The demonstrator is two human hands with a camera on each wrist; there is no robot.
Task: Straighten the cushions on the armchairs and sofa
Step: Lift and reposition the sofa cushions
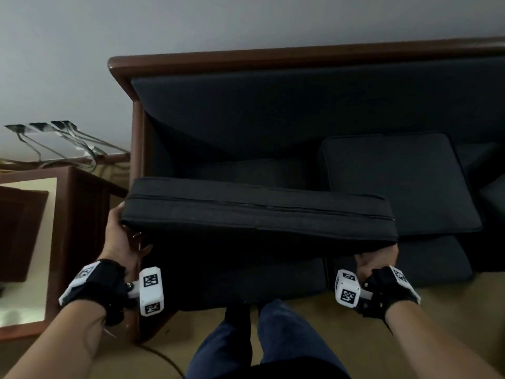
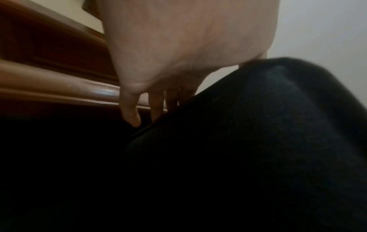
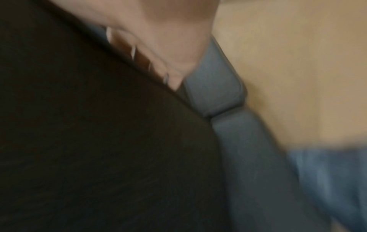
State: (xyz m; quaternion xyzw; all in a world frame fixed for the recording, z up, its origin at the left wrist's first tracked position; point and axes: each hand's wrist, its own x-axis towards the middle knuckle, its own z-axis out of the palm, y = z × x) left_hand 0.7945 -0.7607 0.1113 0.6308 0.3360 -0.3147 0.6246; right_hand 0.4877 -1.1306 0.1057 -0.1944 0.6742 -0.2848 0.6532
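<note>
I hold a long dark cushion (image 1: pixel 257 214) level in front of the sofa (image 1: pixel 273 57), its zipped side facing up. My left hand (image 1: pixel 123 239) grips its left end, thumb over the top edge and fingers (image 2: pixel 155 103) along the underside. At the cushion's lower right corner my right hand (image 1: pixel 377 258) holds on with its fingers hidden beneath the fabric. The right wrist view is blurred; the cushion (image 3: pixel 99 125) fills its left. A second dark square cushion (image 1: pixel 396 181) lies flat and skewed on the seat at the right.
A dark back cushion (image 1: pixel 273 110) leans against the wooden frame. A wooden side table (image 1: pixel 76 214) stands close to the sofa's left arm, with cables (image 1: pixel 68 143) along the wall behind it. My legs (image 1: pixel 273 337) stand on tan floor (image 1: pixel 341 324) before the seat.
</note>
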